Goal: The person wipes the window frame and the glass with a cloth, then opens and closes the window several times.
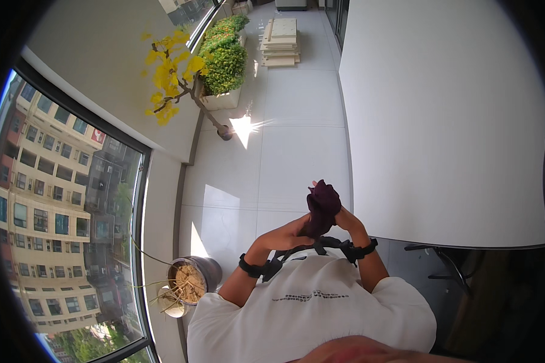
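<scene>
A bunched dark purple cloth [323, 204] is held in front of my chest, between my two hands. My left hand [303, 229] is at its lower left side in the picture, with the cloth partly hiding the fingers. On the other side, my right hand [344, 217] touches the cloth, and most of its fingers are hidden behind it. One fingertip shows at the cloth's top edge; which hand it belongs to I cannot tell. Black straps with small devices are around both wrists.
A white wall [436, 122] rises on the right. Along the window side stand a pot of dry stems [188, 281], an artificial-looking yellow-flowered branch [193, 90] and a white planter [225, 100] with green plants. Stacked pale boards [281, 43] lie on the tiled floor [299, 149] farther ahead.
</scene>
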A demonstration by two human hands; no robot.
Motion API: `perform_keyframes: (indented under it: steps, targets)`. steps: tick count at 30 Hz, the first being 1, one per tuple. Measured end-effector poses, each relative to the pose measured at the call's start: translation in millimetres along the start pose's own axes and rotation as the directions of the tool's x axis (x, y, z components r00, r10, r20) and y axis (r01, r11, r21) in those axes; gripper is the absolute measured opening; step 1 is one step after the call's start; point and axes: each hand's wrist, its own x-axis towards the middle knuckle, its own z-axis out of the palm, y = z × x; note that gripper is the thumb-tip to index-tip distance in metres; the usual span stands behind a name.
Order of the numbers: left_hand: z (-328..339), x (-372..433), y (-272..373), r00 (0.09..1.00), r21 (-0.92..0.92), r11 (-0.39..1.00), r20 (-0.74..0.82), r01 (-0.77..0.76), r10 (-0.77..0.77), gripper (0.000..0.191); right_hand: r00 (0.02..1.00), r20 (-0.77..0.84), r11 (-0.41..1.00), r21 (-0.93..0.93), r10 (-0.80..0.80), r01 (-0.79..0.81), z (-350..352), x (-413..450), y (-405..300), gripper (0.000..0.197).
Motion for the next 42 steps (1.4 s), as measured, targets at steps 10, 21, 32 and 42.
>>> perform_keyframes:
  steps: [10, 21, 32, 42]
  targets:
    - [-253, 206, 17, 0.972, -0.715, 0.695, -0.096, 0.084, -0.216, 0.049, 0.995, 0.092, 0.879, -0.472, -0.036, 0.075, -157, 289, -89, 0.067]
    - [-543, 490, 225, 0.962, 0.250, 0.934, 0.033, 0.254, -0.271, 0.033, 0.690, -0.719, 0.768, -0.487, -0.083, -0.416, -420, 512, -81, 0.031]
    - [-783, 755, 294, 0.860, 0.419, 0.820, 0.154, 0.390, -0.487, 0.039, 0.741, -0.672, 0.756, -0.486, -0.001, -0.439, -684, 850, -119, 0.039]
    - [-1011, 915, 312, 0.928, -0.049, 0.986, 0.348, 0.161, -0.134, 0.039, 0.983, -0.180, 0.846, -0.528, -0.035, -0.066, -805, 1166, -214, 0.033]
